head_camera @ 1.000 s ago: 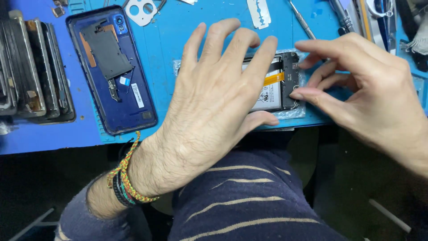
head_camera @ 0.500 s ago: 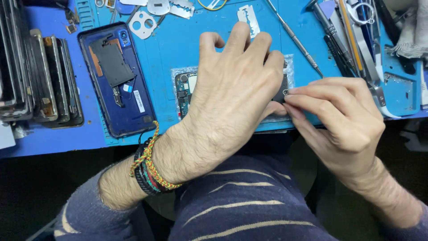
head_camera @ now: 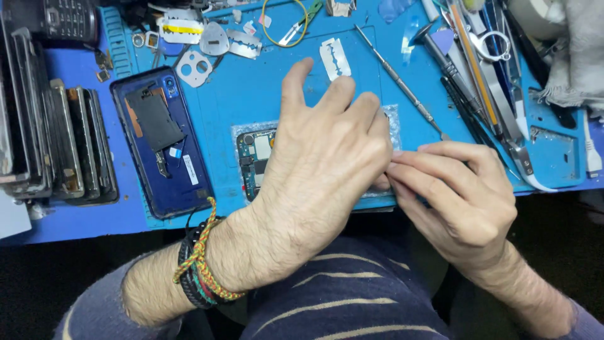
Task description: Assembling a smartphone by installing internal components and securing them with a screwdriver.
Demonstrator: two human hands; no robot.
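An opened phone (head_camera: 255, 160) lies face down on a clear plastic sheet near the front edge of the blue work mat (head_camera: 251, 94). Only its left end with the circuit board shows. My left hand (head_camera: 327, 157) lies flat over the rest of it and presses it down, fingers spread. My right hand (head_camera: 453, 195) is just to the right, with thumb and fingertips pinched together at the phone's right edge. What sits between those fingertips is hidden behind my left hand. I wear braided bracelets (head_camera: 198, 264) on the left wrist.
A blue phone back cover (head_camera: 189, 182) lies left of the opened phone. Several phones (head_camera: 56, 145) are stacked at the far left. A razor blade (head_camera: 333, 60), a metal pry tool (head_camera: 402, 88), tweezers and screwdrivers (head_camera: 484, 94) and a grey cloth (head_camera: 572, 50) lie at the back and right.
My left hand has slid further over the phone and now hides its battery. My right hand's fingers have curled from an open reach into a tight pinch at the phone's right edge.
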